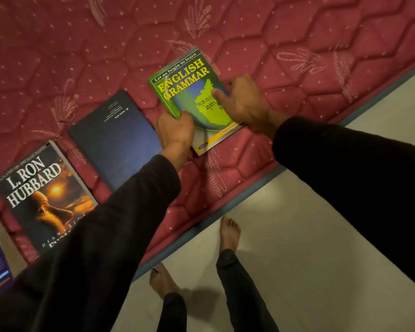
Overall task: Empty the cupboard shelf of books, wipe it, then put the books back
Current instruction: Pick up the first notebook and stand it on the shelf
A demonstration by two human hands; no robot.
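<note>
Both hands, left and right, grip the grammar book on the mattress. Unclear whether unloading or returning; next needs a clean lift.

Head-worn wide-angle view, directed steeply downward from standing height: mattress edge seen across the far left, floor and feet nearest the camera.

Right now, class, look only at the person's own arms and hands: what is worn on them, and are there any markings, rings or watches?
Both arms wear long, plain dark sleeves, the left sleeve and the right sleeve, ending at the wrists. The left hand and right hand are bare: no gloves, and no ring, watch or marking shows.
</note>
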